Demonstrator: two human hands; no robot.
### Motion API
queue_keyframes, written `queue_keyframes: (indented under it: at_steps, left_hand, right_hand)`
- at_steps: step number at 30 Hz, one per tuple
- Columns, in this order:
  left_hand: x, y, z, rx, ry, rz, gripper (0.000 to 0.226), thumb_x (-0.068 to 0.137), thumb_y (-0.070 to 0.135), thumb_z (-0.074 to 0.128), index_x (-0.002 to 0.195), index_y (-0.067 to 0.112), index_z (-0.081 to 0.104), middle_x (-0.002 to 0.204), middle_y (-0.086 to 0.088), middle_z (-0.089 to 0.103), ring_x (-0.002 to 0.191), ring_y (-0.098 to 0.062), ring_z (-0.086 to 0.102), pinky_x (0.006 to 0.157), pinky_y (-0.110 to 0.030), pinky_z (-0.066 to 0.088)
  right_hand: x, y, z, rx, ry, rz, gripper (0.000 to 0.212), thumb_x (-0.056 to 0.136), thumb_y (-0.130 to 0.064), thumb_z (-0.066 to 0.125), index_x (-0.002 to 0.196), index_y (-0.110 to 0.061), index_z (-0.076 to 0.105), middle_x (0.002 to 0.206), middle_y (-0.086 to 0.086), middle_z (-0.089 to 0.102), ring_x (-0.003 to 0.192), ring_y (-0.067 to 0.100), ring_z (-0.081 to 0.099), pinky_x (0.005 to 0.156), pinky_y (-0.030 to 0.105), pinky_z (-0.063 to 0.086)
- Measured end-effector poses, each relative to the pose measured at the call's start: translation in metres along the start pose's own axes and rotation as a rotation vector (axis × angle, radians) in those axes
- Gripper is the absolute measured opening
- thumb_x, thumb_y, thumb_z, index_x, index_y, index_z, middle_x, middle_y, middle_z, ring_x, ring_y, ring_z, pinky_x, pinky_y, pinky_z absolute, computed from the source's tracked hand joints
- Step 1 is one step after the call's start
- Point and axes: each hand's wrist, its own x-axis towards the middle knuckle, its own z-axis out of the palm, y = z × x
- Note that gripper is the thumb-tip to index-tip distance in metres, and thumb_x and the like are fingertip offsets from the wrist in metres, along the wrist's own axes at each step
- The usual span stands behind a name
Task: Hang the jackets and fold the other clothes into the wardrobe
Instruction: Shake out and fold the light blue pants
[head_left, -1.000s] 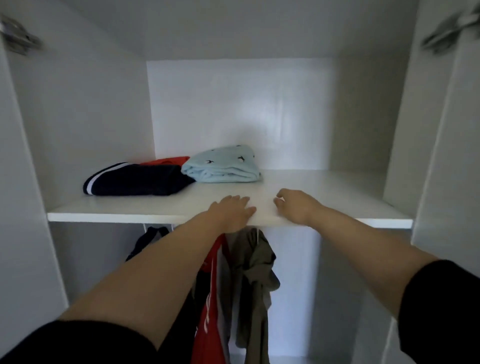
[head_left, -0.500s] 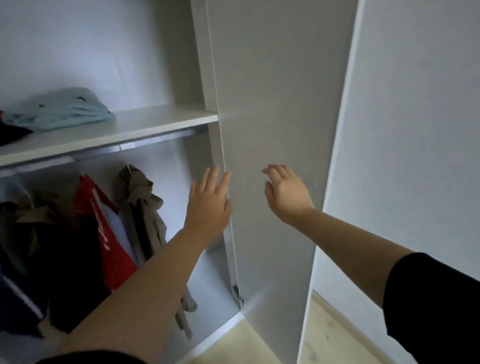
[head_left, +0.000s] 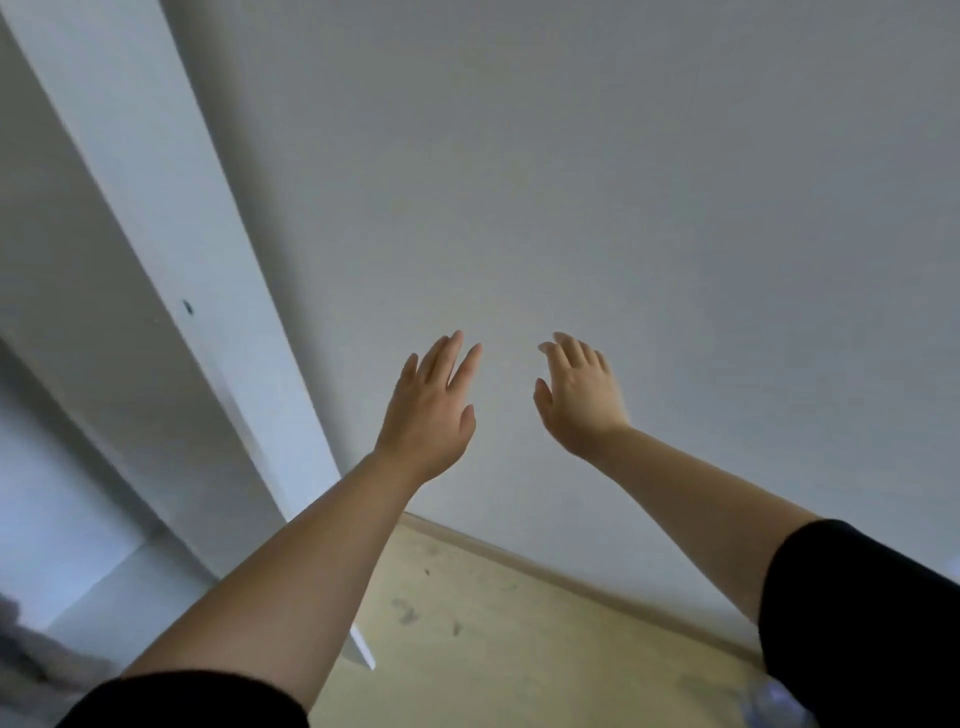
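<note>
Before a plain grey wall (head_left: 623, 208), your left hand (head_left: 431, 410) and right hand (head_left: 576, 400) are raised apart, fingers straight, holding nothing. Your wardrobe's white door (head_left: 171, 249) stands at left; no clothes can be made out.

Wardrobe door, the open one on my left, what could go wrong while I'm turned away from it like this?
The wardrobe door stands open beside your left arm, so swinging back you might knock its edge. Both hands, left hand and right hand, are empty and open toward the bare wall, with no garment in view to pick up.
</note>
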Motion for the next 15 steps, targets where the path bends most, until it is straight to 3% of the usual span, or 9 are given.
queue_keyframes:
  at_steps: [8,12,15]
  left_hand:
    - [0.092,0.272,0.095,-0.223,-0.096,0.133,0.072,0.093,0.031,0.046,0.153,0.015,0.010,0.160,-0.010,0.003,0.147,-0.024,0.001,0.117,-0.046,0.007]
    - [0.111,0.373,0.131,-0.303,-0.160,0.166,0.072,0.092,0.029,0.046,0.153,0.016,0.009,0.161,-0.009,0.001,0.148,-0.024,-0.003,0.117,-0.048,0.005]
    - [0.123,0.418,0.159,-0.323,-0.188,0.195,0.073,0.092,0.028,0.047,0.153,0.017,0.009,0.161,-0.008,-0.002,0.148,-0.024,-0.005,0.117,-0.049,0.004]
  right_hand:
    - [-0.116,0.276,-0.055,-0.116,-0.069,0.277,0.047,0.097,-0.025,0.042,0.141,-0.008,0.036,0.150,0.013,0.033,0.137,0.030,0.029,0.114,0.041,0.023]
    - [-0.163,0.365,-0.065,-0.130,-0.113,0.417,0.049,0.097,-0.025,0.044,0.141,-0.007,0.037,0.151,0.015,0.031,0.139,0.031,0.027,0.115,0.042,0.021]
    - [-0.181,0.413,-0.063,-0.177,-0.158,0.426,0.049,0.096,-0.025,0.044,0.141,-0.007,0.036,0.154,0.016,0.026,0.142,0.030,0.021,0.116,0.044,0.019]
